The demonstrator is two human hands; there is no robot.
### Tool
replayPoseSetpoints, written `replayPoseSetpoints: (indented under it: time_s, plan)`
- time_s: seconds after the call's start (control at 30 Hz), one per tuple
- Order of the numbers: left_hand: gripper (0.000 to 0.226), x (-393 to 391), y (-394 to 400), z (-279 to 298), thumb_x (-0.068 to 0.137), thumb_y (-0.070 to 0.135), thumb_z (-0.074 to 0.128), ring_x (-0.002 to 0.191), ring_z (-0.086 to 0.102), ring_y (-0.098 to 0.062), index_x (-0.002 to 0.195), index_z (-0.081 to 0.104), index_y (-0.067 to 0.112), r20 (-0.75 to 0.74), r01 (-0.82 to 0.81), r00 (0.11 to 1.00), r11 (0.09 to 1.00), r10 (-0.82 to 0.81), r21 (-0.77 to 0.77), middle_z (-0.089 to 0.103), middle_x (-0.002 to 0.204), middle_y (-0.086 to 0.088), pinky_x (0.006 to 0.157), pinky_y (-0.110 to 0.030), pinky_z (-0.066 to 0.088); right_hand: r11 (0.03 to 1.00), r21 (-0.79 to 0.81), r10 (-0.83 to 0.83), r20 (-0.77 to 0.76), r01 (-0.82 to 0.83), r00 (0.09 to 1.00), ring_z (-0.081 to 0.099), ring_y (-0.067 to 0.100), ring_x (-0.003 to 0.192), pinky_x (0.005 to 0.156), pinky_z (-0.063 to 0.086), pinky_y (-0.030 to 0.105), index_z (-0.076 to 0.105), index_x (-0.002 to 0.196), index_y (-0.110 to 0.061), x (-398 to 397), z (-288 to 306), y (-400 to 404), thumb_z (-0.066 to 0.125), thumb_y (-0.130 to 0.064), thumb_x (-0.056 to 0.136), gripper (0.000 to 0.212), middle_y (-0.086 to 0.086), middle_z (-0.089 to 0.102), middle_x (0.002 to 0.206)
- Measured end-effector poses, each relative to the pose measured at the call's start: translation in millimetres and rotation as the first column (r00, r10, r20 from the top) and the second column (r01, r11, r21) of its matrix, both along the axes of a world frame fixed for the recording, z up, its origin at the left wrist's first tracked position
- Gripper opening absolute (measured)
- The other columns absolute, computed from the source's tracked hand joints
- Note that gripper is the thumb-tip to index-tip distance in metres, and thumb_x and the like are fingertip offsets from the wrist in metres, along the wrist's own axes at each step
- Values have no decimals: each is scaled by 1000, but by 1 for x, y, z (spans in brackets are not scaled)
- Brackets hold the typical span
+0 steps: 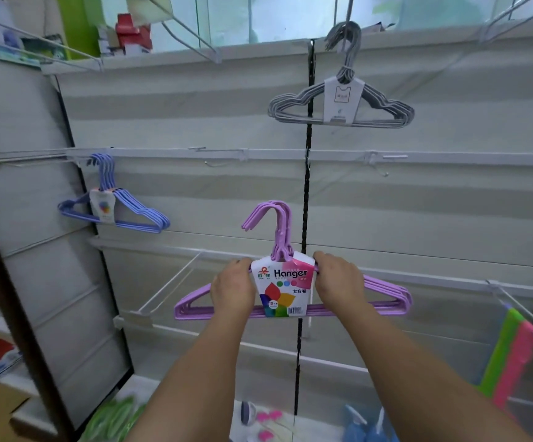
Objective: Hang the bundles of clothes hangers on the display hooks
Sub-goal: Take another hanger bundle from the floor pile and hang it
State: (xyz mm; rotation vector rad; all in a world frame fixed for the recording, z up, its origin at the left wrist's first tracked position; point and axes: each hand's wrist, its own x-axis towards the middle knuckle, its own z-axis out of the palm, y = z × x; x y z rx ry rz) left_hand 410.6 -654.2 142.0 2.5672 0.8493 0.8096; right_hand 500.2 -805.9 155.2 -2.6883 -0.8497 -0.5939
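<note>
A purple hanger bundle [294, 282] is gripped at its shoulders by the left hand [231, 288] and right hand [338, 280], below the display hooks [223, 161].

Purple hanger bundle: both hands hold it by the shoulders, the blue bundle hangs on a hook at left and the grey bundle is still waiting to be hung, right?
Not quite. The head view shows the grey bundle already hanging on a hook, upper right. The rest stands: left hand and right hand hold the purple bundle by its shoulders, and the blue bundle hangs at left.

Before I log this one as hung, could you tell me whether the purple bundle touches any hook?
Apart: the head view shows purple bundle held in both hands, its tops in open air.
</note>
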Motion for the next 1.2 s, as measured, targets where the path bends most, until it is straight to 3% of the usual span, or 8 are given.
replayPoseSetpoints:
  time_s: [0.23,0.6,0.87,1.2]
  plan:
    - [22,23,56,14,95,14,44,80,47,-17,109,60,20,16,45,999,998,-46,34,59,99,-1,64,-29,36,993,98,-64,-1,63,998,48,24,75,63,29,30,43,88,-19,12,11,53,40,-11,94,10,2,64,97]
    - [32,69,172,60,95,11,39,90,57,-23,111,63,25,104,185,975,975,-198,124,64,102,1,71,-32,42,931,237,-268,-68,276,961,46,24,72,65,32,29,51,94,-16,30,39,156,41,-8,94,14,1,59,84]
    - [36,101,197,70,98,15,42,98,57,-23,127,58,29,141,246,953,955,-270,165,66,112,3,77,-34,46,885,290,-350,-105,366,931,44,24,73,66,31,29,52,92,-16,44,48,179,42,-6,92,14,4,63,91]
    - [36,121,211,83,99,16,41,102,57,-24,130,56,28,195,226,944,953,-265,201,67,115,3,83,-34,45,864,357,-341,-104,355,934,48,25,72,65,34,30,50,90,-17,68,56,199,41,-5,94,15,4,62,87]
